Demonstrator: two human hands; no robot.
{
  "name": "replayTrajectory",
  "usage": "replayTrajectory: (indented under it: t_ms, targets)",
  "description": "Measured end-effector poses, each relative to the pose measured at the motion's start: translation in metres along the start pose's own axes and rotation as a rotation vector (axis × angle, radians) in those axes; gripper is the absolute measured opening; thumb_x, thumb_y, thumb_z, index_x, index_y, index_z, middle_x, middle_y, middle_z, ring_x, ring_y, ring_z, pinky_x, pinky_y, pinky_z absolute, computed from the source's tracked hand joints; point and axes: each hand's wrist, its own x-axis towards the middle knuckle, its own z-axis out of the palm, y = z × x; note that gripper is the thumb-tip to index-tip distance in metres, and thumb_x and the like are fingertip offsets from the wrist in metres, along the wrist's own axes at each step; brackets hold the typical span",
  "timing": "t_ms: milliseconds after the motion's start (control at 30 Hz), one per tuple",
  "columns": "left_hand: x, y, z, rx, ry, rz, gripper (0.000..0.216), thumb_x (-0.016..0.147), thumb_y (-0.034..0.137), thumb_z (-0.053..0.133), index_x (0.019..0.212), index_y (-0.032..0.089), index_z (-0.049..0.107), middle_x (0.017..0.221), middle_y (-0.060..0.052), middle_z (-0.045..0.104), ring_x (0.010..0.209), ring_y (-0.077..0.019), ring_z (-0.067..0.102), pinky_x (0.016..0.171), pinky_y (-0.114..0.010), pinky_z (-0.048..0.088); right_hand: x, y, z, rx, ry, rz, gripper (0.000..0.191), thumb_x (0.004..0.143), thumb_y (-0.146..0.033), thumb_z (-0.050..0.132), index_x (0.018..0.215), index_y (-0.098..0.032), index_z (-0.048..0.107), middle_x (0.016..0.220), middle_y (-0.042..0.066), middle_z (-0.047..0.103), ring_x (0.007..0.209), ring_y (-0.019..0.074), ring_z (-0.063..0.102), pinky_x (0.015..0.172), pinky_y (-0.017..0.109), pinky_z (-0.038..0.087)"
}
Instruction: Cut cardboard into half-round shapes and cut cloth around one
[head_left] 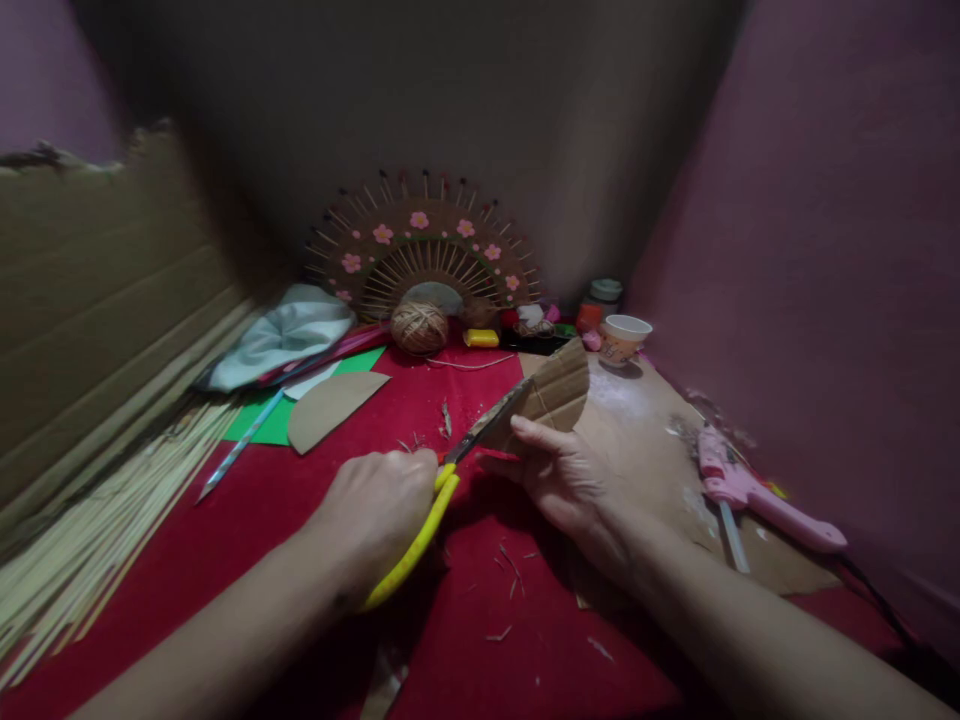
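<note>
My left hand [386,515] is closed around the yellow handles of a pair of scissors [411,555]. The blades point up and to the right, lying along the straight edge of a brown cardboard piece [559,395] with a curved outer side. That piece is pinched in my right hand [559,475], its thumb on the near face and its other fingers partly hidden. A second cardboard half-circle [337,408] lies flat to the left, partly over a green sheet [262,422]. Small cardboard scraps [510,570] are scattered on the red cloth [480,660] below my hands.
A decorated stick fan [420,235] stands at the back behind a twine ball [420,325]. Thin sticks [112,530] and a pencil [240,450] lie left. On the right are a paper cup [622,340] and a pink glue gun [765,495], beside the wall.
</note>
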Motion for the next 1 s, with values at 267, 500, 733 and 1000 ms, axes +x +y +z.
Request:
replayTrajectory:
  t_ms: [267,500,733,1000]
  targets:
    - [0.004,-0.005,0.002,0.042,-0.036,0.054,0.029,0.083,0.031,0.031,0.081,0.018,0.057,0.075,-0.012,0.067,0.076,-0.0335,0.065,0.06,-0.041,0.046,0.009,-0.027,-0.003,0.021,0.07,-0.175,0.017,0.066,-0.015,0.068,0.082,-0.019,0.065,0.071,-0.001,0.07,0.073,0.0182,0.065,0.076,0.035,0.05]
    - [-0.002,0.001,0.0,0.028,-0.02,0.038,0.03,0.082,0.036,0.034,0.084,0.016,0.055,0.081,-0.015,0.067,0.078,-0.0349,0.065,0.058,-0.04,0.045,0.011,-0.018,-0.009,-0.011,0.047,-0.238,0.028,0.067,-0.016,0.068,0.095,-0.021,0.064,0.079,0.0,0.071,0.072,0.0179,0.065,0.076,0.035,0.051]
    - [-0.001,0.002,0.003,-0.002,-0.005,0.054,0.03,0.085,0.036,0.03,0.081,0.016,0.053,0.082,-0.014,0.066,0.077,-0.0343,0.065,0.057,-0.04,0.045,0.01,-0.019,-0.009,-0.034,0.046,-0.215,0.025,0.067,-0.018,0.068,0.092,-0.019,0.063,0.074,0.001,0.07,0.07,0.0186,0.065,0.074,0.037,0.052]
    - [-0.004,0.003,-0.002,-0.013,-0.009,0.038,0.028,0.083,0.035,0.031,0.081,0.017,0.052,0.082,-0.014,0.067,0.077,-0.0354,0.064,0.057,-0.041,0.044,0.005,-0.022,0.002,-0.117,-0.006,-0.336,0.02,0.067,-0.018,0.068,0.085,-0.021,0.061,0.07,-0.003,0.068,0.065,0.016,0.063,0.071,0.035,0.053]
